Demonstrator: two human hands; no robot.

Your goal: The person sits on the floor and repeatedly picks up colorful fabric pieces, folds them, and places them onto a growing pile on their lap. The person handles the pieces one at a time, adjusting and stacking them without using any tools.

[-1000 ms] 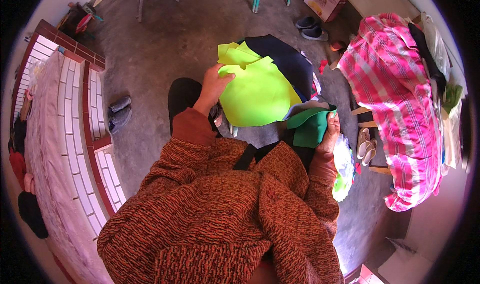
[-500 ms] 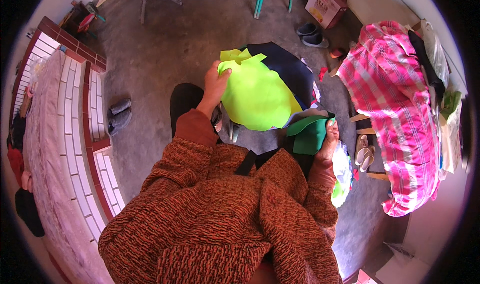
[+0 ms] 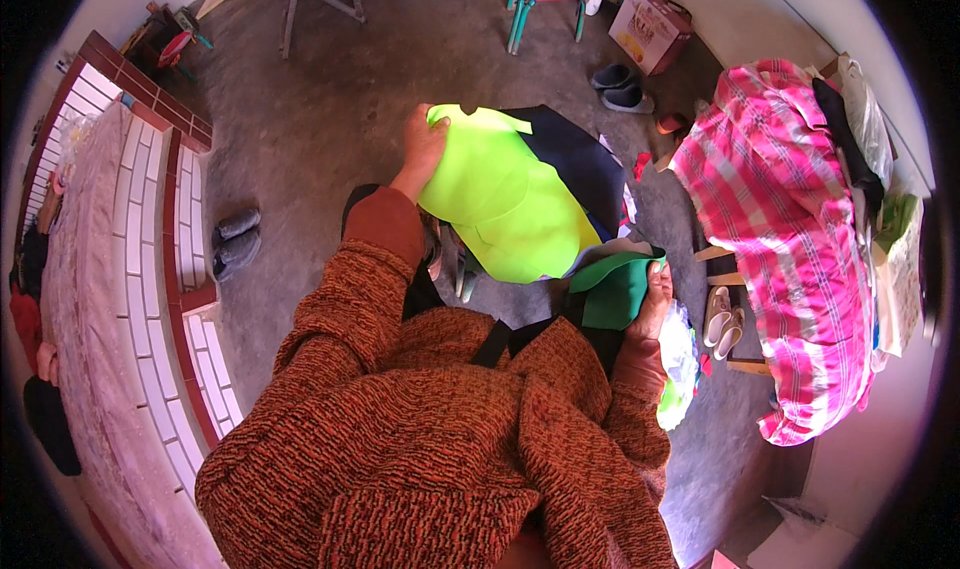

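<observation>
My left hand point(image 3: 424, 151) pinches the upper left edge of a bright yellow-green fabric piece point(image 3: 510, 194), which spreads out in front of me. Behind it to the right lies a dark navy fabric piece point(image 3: 585, 159), partly covered by the yellow-green one. A folded dark green fabric piece point(image 3: 612, 289) is gripped at its right edge by my right hand point(image 3: 654, 301), close to my lap. Grey-lilac cloth point(image 3: 612, 251) shows just above the green piece. Whether the pieces are joined I cannot tell.
A clear plastic bag with white and lime scraps point(image 3: 678, 364) sits beside my right forearm. Pink plaid cloth point(image 3: 765, 209) drapes over furniture at the right. Slippers point(image 3: 238, 241) stand at the left, dark shoes point(image 3: 622, 89) and a carton point(image 3: 650, 31) at the far right.
My left hand has shifted slightly left and up, drawing the yellow-green fabric flatter and wider. My right hand still holds the green piece, a little lower in the picture.
</observation>
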